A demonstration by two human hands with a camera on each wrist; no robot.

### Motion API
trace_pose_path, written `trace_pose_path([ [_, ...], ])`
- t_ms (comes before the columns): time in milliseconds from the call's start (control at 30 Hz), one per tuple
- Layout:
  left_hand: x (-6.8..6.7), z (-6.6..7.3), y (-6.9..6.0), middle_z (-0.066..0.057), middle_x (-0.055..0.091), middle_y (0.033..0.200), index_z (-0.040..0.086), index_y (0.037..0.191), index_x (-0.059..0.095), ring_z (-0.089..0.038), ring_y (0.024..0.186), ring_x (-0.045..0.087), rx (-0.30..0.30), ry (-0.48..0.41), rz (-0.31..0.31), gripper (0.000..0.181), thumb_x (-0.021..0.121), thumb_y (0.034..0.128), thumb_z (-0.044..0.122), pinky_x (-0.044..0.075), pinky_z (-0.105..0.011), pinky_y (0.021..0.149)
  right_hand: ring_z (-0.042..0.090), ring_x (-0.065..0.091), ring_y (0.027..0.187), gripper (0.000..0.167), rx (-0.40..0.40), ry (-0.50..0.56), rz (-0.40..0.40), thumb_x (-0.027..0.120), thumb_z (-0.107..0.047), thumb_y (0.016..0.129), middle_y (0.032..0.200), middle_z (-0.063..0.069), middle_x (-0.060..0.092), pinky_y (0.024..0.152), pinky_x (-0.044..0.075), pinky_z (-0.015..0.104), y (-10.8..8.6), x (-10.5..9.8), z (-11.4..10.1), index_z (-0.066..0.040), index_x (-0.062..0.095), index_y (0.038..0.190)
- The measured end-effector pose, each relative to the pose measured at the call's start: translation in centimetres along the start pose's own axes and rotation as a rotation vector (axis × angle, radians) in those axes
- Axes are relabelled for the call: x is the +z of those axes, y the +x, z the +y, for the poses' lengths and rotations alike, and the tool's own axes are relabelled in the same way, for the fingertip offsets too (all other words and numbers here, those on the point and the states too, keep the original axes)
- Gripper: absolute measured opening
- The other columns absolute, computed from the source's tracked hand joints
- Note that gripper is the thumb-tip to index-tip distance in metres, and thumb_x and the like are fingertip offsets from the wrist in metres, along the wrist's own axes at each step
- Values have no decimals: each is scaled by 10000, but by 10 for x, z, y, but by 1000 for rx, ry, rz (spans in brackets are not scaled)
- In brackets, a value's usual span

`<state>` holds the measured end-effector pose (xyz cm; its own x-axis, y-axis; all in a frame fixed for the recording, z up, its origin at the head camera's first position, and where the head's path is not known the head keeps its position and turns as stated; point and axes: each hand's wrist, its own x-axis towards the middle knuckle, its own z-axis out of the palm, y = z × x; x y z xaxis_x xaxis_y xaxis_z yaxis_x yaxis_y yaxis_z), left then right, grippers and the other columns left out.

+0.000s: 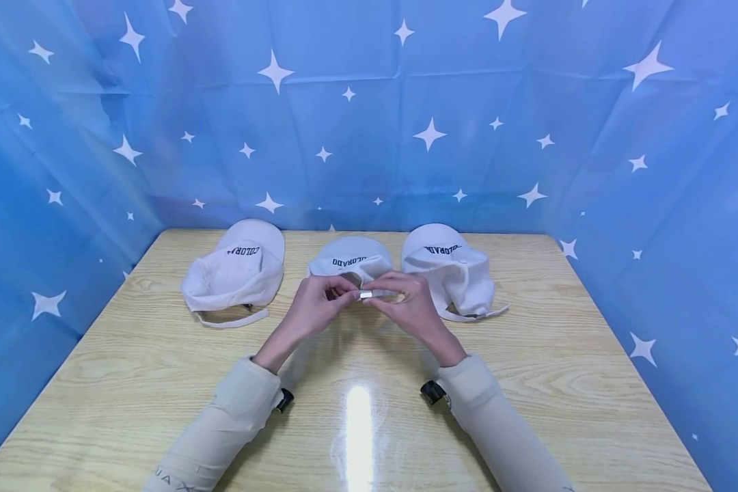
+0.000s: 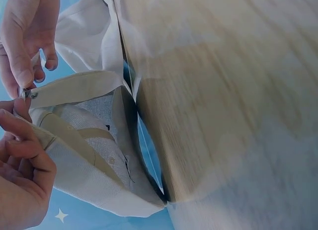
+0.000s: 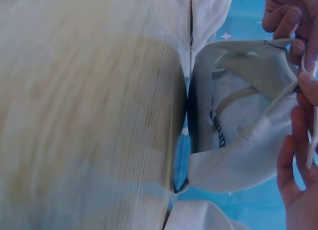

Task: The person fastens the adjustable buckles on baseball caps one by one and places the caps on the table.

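Observation:
A white baseball cap [image 1: 352, 247] with dark COLORADO lettering is in the middle of the head view, its back opening facing me. My left hand [image 1: 321, 302] pinches its strap at the metal buckle [image 1: 365, 294] between thumb and fingers. From the other side, my right hand [image 1: 411, 304] pinches the strap just right of the buckle. In the left wrist view the strap [image 2: 74, 89] arches over the cap's opening, and the inside with its sweatband shows. A loose strap end [image 3: 312, 145] passes by the right hand in the right wrist view.
Similar white caps lie on either side, a left cap [image 1: 234, 273] and a right cap [image 1: 452, 270], each with its strap toward me. All are on a wood-grain table [image 1: 160, 383]. Behind hangs a blue curtain [image 1: 357, 178] with white stars.

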<state>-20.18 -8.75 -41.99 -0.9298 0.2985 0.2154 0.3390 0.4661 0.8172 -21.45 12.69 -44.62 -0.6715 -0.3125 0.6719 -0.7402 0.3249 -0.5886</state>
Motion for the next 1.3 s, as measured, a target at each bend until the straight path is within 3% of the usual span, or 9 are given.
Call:
trace_pose_path([
  [333,0,1,-1,-126,745,796,112,954,813,-110,595,553,6,27,19,108,752,952,203,436,-224,538,290,746,810,224,-18,11,8,891,-27,763,905,93,799,713,570,383,0,3,-2,-42,819,975],
  [433,-1,2,-1,-61,740,752,123,941,816,-106,560,567,6,32,24,100,766,942,210,444,-231,518,305,745,798,227,-37,11,14,896,-26,754,896,105,798,701,562,382,1,4,-2,-32,818,967],
  [567,-2,2,-1,-15,748,747,138,962,817,-164,551,625,2,24,17,104,777,936,230,482,-253,515,274,748,808,219,-40,2,14,893,-34,763,899,88,801,714,564,345,1,3,-2,-48,823,969],
  [700,-5,0,0,-44,785,859,140,1036,801,-251,636,714,-16,0,-16,158,797,919,246,560,-290,577,228,748,829,212,-30,-23,8,884,-40,781,911,64,804,722,569,324,0,1,-2,-73,829,983],
  [867,-11,-1,1,-47,802,972,137,1100,790,-166,723,749,-9,25,-57,246,844,866,189,604,-278,670,229,748,847,224,-15,-48,4,881,-43,784,931,73,804,730,569,306,-1,0,-1,-75,828,1000],
  [1000,-16,-1,1,-34,804,963,149,1110,794,-101,727,734,1,69,-78,272,855,845,147,602,-273,682,234,750,854,235,-9,-51,12,887,-48,777,936,75,804,749,575,293,-1,-1,-2,-78,827,1002],
  [1200,-21,-2,1,-67,801,962,136,1100,798,-247,733,764,-30,17,-102,208,806,893,114,624,-417,682,241,749,843,236,-6,-37,31,895,-40,763,921,84,802,770,571,261,0,-3,-2,-61,826,988],
  [1300,-22,-3,1,-78,795,989,129,1082,803,-307,739,763,-28,7,-98,159,774,925,118,610,-405,647,243,751,850,243,-2,-34,33,899,-29,753,916,83,801,790,567,249,0,-3,-2,-59,826,982],
])
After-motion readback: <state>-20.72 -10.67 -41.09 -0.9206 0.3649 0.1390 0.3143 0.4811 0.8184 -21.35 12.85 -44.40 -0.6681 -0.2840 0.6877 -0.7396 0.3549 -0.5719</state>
